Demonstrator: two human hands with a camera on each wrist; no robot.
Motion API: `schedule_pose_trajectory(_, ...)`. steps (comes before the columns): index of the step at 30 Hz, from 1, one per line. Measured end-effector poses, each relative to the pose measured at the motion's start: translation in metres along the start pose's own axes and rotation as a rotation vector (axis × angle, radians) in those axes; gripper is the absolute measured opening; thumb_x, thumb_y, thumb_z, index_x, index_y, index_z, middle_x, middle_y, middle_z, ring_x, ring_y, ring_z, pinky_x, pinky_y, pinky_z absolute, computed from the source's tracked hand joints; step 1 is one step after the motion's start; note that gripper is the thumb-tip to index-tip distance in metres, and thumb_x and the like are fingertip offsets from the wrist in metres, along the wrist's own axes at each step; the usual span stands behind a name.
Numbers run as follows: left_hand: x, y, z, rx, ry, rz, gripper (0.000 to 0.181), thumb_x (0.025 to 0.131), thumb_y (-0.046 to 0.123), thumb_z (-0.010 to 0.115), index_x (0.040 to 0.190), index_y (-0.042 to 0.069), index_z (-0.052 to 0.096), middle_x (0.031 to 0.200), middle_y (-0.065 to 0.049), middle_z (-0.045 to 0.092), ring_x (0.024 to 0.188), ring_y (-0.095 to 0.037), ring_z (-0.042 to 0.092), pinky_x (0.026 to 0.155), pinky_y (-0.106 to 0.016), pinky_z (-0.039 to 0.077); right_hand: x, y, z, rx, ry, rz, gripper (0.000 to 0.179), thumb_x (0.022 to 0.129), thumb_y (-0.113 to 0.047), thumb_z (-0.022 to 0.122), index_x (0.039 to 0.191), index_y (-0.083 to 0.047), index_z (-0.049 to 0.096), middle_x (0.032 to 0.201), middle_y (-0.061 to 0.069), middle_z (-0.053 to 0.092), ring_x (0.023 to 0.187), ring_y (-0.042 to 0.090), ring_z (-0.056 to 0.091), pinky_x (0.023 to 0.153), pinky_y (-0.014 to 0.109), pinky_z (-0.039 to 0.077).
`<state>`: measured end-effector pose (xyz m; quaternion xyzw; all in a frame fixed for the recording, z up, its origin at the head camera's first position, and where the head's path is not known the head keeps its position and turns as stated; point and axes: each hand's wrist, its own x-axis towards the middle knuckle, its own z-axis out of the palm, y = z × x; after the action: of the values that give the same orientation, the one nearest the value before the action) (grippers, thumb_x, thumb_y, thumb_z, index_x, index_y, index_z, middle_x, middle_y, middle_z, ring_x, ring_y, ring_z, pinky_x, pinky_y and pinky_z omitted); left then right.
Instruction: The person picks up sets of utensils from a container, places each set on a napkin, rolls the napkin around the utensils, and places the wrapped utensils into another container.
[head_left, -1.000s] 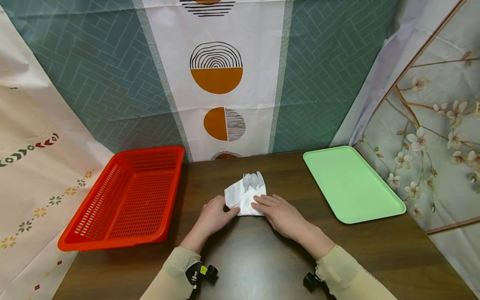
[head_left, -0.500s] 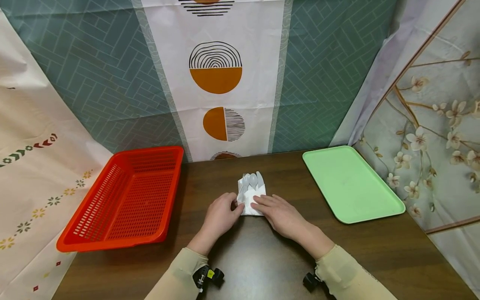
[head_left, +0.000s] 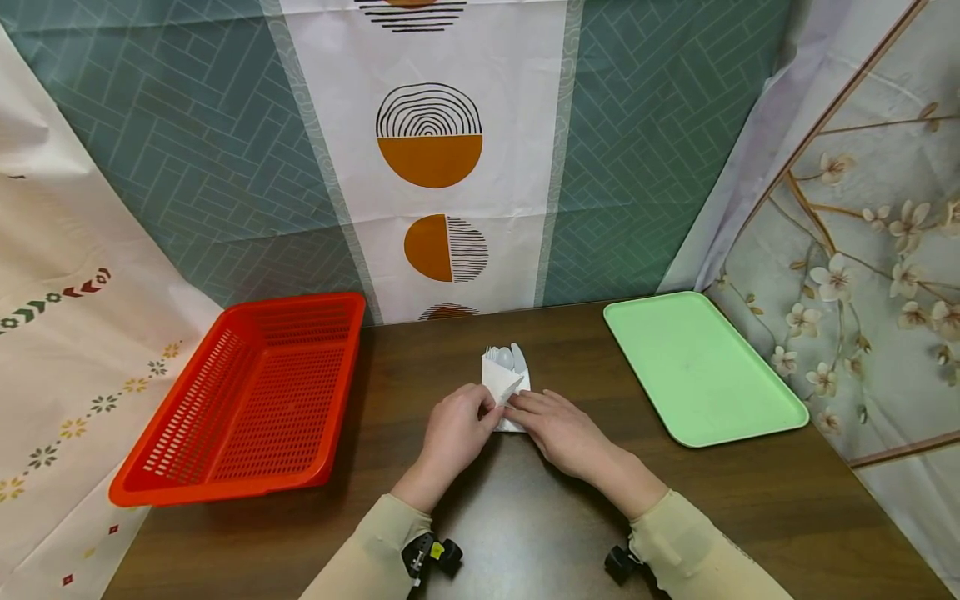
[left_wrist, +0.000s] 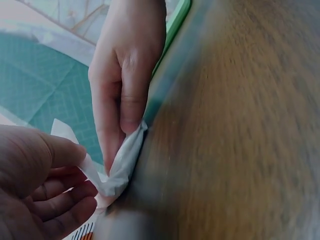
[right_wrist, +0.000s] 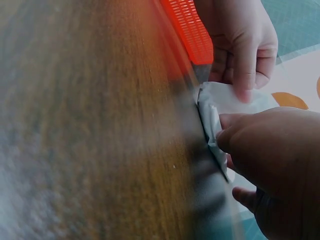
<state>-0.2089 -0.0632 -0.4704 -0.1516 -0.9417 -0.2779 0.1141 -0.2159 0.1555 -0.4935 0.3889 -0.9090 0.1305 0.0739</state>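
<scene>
A white paper napkin [head_left: 501,379] lies at the middle of the table, partly wrapped around pale plastic cutlery. Out of its far end stick a fork [head_left: 491,353], a spoon [head_left: 505,358] and a knife [head_left: 519,357]; their handles are hidden. My left hand [head_left: 459,425] pinches the napkin's left flap [left_wrist: 89,167] between thumb and fingers, holding it raised and folded across the cutlery. From the right, my right hand [head_left: 558,429] presses its extended fingers on the napkin's near part [right_wrist: 212,132]. The fingertips of both hands almost meet over it.
A red perforated plastic basket [head_left: 341,433] stands on the left of the brown wooden table [head_left: 540,533]. To the right lies a light green tray [head_left: 705,367]. Patterned cloths [head_left: 630,167] hang behind and at both sides.
My left hand has moved right, bringing the napkin's left flap up and over the cutlery. My right hand has stayed in place on the napkin.
</scene>
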Motion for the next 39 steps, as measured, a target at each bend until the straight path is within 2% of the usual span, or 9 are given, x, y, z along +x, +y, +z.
schedule_pose_trajectory(11, 0.002, 0.004, 0.008, 0.025, 0.008, 0.046, 0.022, 0.095, 0.020, 0.090, 0.084, 0.016, 0.072, 0.083, 0.004, 0.065, 0.071, -0.015, 0.059, 0.065, -0.035, 0.050, 0.001, 0.000, 0.001, -0.039, -0.008, 0.002, 0.037, 0.109, -0.009, 0.068, 0.146, -0.011, 0.071, 0.151, 0.007, 0.066, 0.145, 0.035, 0.058, 0.120, 0.061, 0.043)
schedule_pose_trajectory(18, 0.004, 0.004, 0.012, 0.035, 0.006, 0.048, 0.022, 0.096, 0.022, 0.089, 0.083, 0.018, 0.072, 0.082, 0.005, 0.066, 0.072, -0.014, 0.058, 0.065, -0.034, 0.049, 0.002, 0.001, 0.003, -0.041, -0.001, -0.007, 0.034, 0.108, -0.009, 0.068, 0.142, -0.011, 0.073, 0.147, 0.008, 0.069, 0.143, 0.035, 0.060, 0.120, 0.059, 0.044)
schedule_pose_trajectory(25, 0.004, 0.004, 0.014, 0.033, 0.005, 0.048, 0.020, 0.096, 0.021, 0.089, 0.084, 0.017, 0.073, 0.083, 0.003, 0.068, 0.071, -0.015, 0.060, 0.065, -0.035, 0.050, 0.001, 0.003, 0.004, -0.028, 0.046, -0.006, 0.035, 0.105, -0.008, 0.073, 0.140, -0.013, 0.075, 0.145, 0.005, 0.070, 0.139, 0.032, 0.063, 0.119, 0.054, 0.047)
schedule_pose_trajectory(27, 0.004, 0.004, 0.014, 0.033, 0.000, 0.041, 0.020, 0.096, 0.022, 0.089, 0.084, 0.017, 0.074, 0.083, 0.003, 0.069, 0.071, -0.015, 0.061, 0.065, -0.035, 0.050, 0.001, 0.003, 0.004, -0.015, 0.088, 0.015, 0.033, 0.103, -0.009, 0.078, 0.135, -0.015, 0.078, 0.139, 0.004, 0.072, 0.132, 0.029, 0.066, 0.113, 0.050, 0.052)
schedule_pose_trajectory(30, 0.004, 0.003, 0.015, 0.036, -0.006, 0.036, 0.020, 0.096, 0.022, 0.089, 0.084, 0.017, 0.074, 0.083, 0.004, 0.069, 0.070, -0.014, 0.060, 0.064, -0.033, 0.048, 0.001, 0.001, 0.005, 0.008, 0.167, 0.066, 0.027, 0.098, -0.010, 0.084, 0.124, -0.017, 0.083, 0.126, 0.000, 0.073, 0.116, 0.025, 0.070, 0.097, 0.045, 0.060)
schedule_pose_trajectory(33, 0.005, 0.003, 0.015, 0.038, -0.007, 0.037, 0.020, 0.097, 0.023, 0.088, 0.084, 0.018, 0.074, 0.082, 0.005, 0.069, 0.070, -0.013, 0.058, 0.063, -0.032, 0.047, 0.001, -0.001, 0.006, 0.008, 0.230, 0.103, 0.022, 0.094, -0.010, 0.089, 0.115, -0.017, 0.085, 0.116, -0.002, 0.072, 0.102, 0.021, 0.070, 0.084, 0.041, 0.062)
schedule_pose_trajectory(39, 0.005, 0.003, 0.016, 0.061, -0.001, 0.049, 0.020, 0.097, 0.023, 0.088, 0.083, 0.018, 0.074, 0.081, 0.006, 0.068, 0.070, -0.013, 0.060, 0.063, -0.033, 0.048, 0.000, -0.005, 0.005, -0.041, 0.250, 0.114, 0.016, 0.089, -0.009, 0.092, 0.103, -0.014, 0.085, 0.102, -0.003, 0.074, 0.092, 0.019, 0.071, 0.078, 0.039, 0.061)
